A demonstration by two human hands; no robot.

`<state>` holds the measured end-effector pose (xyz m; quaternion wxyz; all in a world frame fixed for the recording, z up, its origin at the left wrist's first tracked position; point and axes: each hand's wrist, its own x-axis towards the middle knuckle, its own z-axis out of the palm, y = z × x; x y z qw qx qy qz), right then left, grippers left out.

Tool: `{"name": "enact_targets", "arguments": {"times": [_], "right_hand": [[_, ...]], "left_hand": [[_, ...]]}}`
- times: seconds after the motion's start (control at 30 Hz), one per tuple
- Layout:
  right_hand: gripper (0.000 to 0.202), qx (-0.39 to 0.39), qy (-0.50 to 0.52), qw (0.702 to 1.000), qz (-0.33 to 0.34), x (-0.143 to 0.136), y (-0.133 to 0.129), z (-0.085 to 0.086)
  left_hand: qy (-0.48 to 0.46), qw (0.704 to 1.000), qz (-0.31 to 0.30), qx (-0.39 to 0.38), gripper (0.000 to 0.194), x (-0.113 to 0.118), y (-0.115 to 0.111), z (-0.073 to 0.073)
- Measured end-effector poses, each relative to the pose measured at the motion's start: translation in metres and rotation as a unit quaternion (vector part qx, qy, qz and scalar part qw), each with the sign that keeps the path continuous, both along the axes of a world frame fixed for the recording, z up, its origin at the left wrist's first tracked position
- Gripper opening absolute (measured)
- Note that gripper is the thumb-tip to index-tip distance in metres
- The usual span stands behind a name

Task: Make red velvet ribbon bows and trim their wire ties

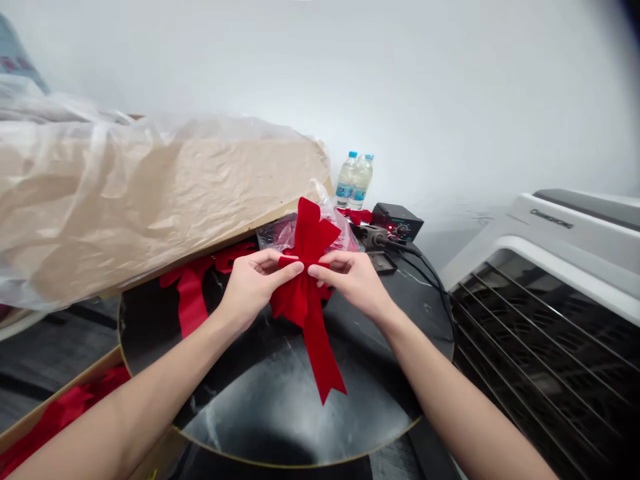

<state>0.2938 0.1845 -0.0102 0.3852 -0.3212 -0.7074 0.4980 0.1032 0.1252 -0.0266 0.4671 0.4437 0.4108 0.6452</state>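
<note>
A red velvet ribbon bow (309, 300) is held up over a round black table (295, 400), its notched tail hanging toward me. My left hand (255, 280) pinches the left end of a short strip at the bow's middle between thumb and forefinger. On the other side, my right hand (355, 280) pinches the strip's right end the same way. Both thumbs lie close together at the centre. Behind the left wrist, another red ribbon (191, 300) lies across the table. What lies behind the bow is partly hidden.
A long cardboard box (165, 187) under clear plastic covers the back left. Two water bottles (354, 179) stand by the wall. At the back right is a black control box (397, 222) with cables. A large grilled cooler (550, 287) stands right. More red ribbon (65, 407) fills a carton lower left.
</note>
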Motion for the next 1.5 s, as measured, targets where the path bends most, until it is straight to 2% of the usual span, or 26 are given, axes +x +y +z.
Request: {"name": "enact_targets", "arguments": {"times": [0.1, 0.23, 0.3, 0.37, 0.5, 0.63, 0.8, 1.03, 1.13, 1.3, 1.5], "right_hand": [[0.047, -0.01, 0.015, 1.0, 0.001, -0.001, -0.001, 0.003], [0.04, 0.023, -0.008, 1.0, 0.007, 0.005, 0.0, 0.024], [0.039, 0.052, 0.023, 0.998, -0.029, 0.008, 0.005, 0.029], [0.039, 0.07, 0.069, 0.992, -0.083, 0.008, 0.008, 0.025], [0.034, 0.084, 0.088, 0.983, -0.138, 0.006, 0.007, 0.004], [0.031, 0.071, 0.088, 0.983, -0.146, 0.004, 0.002, -0.007], [0.028, 0.063, 0.088, 0.983, -0.147, 0.002, 0.002, -0.01], [0.016, 0.064, 0.087, 0.988, -0.114, 0.002, 0.004, -0.012], [0.012, 0.066, 0.094, 0.988, -0.104, 0.002, 0.004, -0.011], [0.014, 0.058, 0.083, 0.987, -0.123, 0.002, 0.005, -0.011], [0.011, 0.077, 0.075, 0.988, -0.113, 0.002, 0.005, -0.013]], "left_hand": [[-0.011, 1.0, 0.019, -0.013, 0.026, 0.0, -0.003, 0.006], [-0.024, 1.0, -0.016, -0.011, 0.022, 0.004, 0.008, 0.026], [-0.026, 0.999, -0.039, 0.002, 0.022, 0.007, 0.019, 0.035], [-0.035, 0.998, -0.055, 0.002, 0.021, 0.01, 0.03, 0.038], [-0.027, 0.997, -0.072, -0.017, 0.015, 0.009, 0.036, 0.029], [0.035, 0.999, -0.038, -0.016, 0.017, 0.004, 0.032, 0.02], [0.049, 0.997, -0.022, -0.055, 0.019, 0.001, 0.03, 0.022], [0.06, 0.994, -0.008, -0.086, 0.016, 0.0, 0.03, 0.028], [0.059, 0.995, -0.023, -0.082, 0.014, -0.002, 0.031, 0.029], [0.074, 0.99, -0.091, -0.078, 0.024, -0.007, 0.032, 0.031], [0.076, 0.99, -0.067, -0.099, 0.019, -0.011, 0.034, 0.022]]}}
